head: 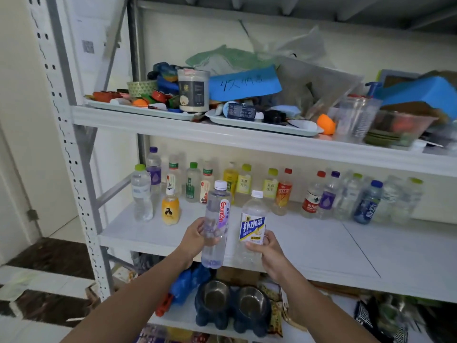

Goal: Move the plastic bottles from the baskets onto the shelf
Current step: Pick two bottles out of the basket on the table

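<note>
L hand (197, 237) grips Ganten btl (216, 224) | R hand (265, 246) grips labelled btl (252, 225) | both above shelf (309, 248) front | risk: empties light, could knock back row (272, 191) over when set down

white shelf (309, 246), row of bottles (247, 184)

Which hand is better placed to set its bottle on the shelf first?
Probably the right hand: its blue-labelled bottle is next to the wide bare part of the shelf. Near the left hand and its Ganten bottle, an orange bottle stands forward.
</note>
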